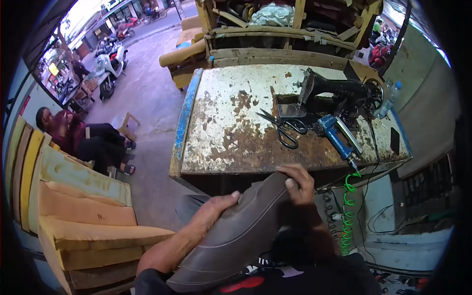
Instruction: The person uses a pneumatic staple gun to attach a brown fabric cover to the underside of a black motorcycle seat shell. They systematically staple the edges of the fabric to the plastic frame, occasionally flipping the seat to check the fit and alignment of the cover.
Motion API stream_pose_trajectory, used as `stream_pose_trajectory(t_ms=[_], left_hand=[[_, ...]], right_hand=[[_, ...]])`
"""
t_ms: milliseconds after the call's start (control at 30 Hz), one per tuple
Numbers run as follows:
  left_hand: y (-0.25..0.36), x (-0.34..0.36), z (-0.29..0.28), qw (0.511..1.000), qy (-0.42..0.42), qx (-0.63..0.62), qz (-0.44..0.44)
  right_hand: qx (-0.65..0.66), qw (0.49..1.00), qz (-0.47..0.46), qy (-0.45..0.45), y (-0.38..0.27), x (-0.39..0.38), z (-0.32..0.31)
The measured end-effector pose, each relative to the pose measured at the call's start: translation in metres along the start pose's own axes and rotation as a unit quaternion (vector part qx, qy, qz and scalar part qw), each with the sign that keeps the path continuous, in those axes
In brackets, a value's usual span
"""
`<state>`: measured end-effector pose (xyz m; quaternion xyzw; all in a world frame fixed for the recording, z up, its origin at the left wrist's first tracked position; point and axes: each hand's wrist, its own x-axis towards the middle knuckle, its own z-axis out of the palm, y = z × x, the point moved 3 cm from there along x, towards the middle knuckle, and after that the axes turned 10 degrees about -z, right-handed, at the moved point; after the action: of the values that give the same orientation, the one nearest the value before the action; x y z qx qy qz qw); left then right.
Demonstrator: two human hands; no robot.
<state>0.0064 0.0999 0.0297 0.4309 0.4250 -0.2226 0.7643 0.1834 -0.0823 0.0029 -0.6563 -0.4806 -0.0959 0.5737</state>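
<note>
A long dark brown leather piece with light stitched seams lies slanted across my lap. My left hand grips its upper left edge, thumb on top. My right hand holds its upper right end, fingers curled over it near the front edge of a worn, paint-flecked workbench. On the bench, black scissors lie beside a blue pneumatic stapler, whose green coiled hose hangs down. Behind them stands a black sewing machine.
A person sits at the left, near foam cushion pieces. A small stool and parked scooters stand farther back. A plastic bottle and dark flat object are on the bench. A wooden frame is behind it.
</note>
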Motion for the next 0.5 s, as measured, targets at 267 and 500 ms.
stream_pose_trajectory(t_ms=[267, 500], left_hand=[[0.019, 0.01, 0.002, 0.981, -0.135, 0.091, 0.106], [-0.006, 0.039, -0.003, 0.985, -0.164, 0.038, -0.04]], right_hand=[[-0.036, 0.981, -0.171, -0.084, -0.043, 0.031, 0.011], [0.003, 0.98, -0.156, -0.123, -0.028, 0.023, 0.019]])
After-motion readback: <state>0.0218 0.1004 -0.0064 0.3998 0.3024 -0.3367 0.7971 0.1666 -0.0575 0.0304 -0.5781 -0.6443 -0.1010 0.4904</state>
